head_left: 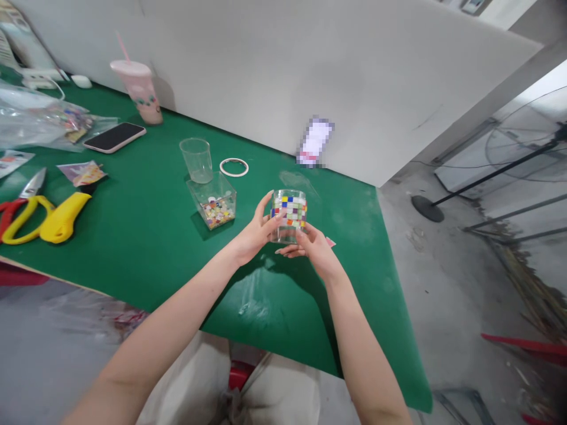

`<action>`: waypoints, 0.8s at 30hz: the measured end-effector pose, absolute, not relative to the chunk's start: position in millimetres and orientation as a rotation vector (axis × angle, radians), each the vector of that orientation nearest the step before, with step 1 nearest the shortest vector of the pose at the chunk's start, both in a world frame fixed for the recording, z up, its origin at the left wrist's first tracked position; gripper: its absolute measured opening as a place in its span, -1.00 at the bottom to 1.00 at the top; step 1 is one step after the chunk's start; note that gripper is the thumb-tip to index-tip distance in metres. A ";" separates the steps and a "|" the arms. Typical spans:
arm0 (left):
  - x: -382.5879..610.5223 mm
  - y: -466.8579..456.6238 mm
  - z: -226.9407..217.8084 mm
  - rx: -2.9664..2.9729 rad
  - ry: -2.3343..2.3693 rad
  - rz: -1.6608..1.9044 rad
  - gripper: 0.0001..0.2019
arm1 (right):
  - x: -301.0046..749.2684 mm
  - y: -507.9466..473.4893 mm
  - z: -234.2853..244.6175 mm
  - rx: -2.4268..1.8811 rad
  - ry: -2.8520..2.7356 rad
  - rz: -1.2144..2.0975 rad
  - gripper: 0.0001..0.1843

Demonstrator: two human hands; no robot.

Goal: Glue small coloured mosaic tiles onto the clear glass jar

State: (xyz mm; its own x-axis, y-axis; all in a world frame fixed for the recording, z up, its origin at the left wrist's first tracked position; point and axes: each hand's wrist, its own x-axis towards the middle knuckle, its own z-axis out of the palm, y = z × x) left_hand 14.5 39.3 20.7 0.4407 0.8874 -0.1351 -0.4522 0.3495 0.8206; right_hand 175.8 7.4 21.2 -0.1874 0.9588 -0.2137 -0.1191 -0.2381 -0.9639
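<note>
A clear glass jar [289,215] covered with small coloured mosaic tiles is held just above the green table [142,236]. My left hand [256,233] grips its left side, fingers wrapped round it. My right hand [310,248] supports it from below and on the right, fingers curled under the base. To the left stands a clear square container [213,203] with several loose coloured tiles in it.
Behind the container stand an empty clear plastic cup [196,159] and a white ring [234,167]. Farther left lie a phone [114,137], a pink drink cup [139,91], yellow-handled scissors [39,215], plastic bags [35,121]. The table's right edge drops to a concrete floor with a fan stand [427,208].
</note>
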 end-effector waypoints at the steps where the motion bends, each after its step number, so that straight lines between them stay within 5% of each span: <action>1: 15.3 38.4 21.3 0.801 0.665 0.975 -0.08 | 174.5 7.2 20.5 -1.185 -1.115 1.559 -0.36; 6: 19.2 35.8 20.3 0.889 0.711 1.039 0.08 | 168.9 7.7 16.3 -1.241 -1.096 1.516 -0.24; 13: 20.0 35.9 20.6 0.920 0.712 1.036 0.02 | 167.0 8.2 15.7 -1.258 -1.070 1.506 -0.14; 24: 16.9 40.8 13.0 1.238 0.944 1.079 0.03 | 164.7 5.1 23.8 -1.245 -1.097 1.555 -0.27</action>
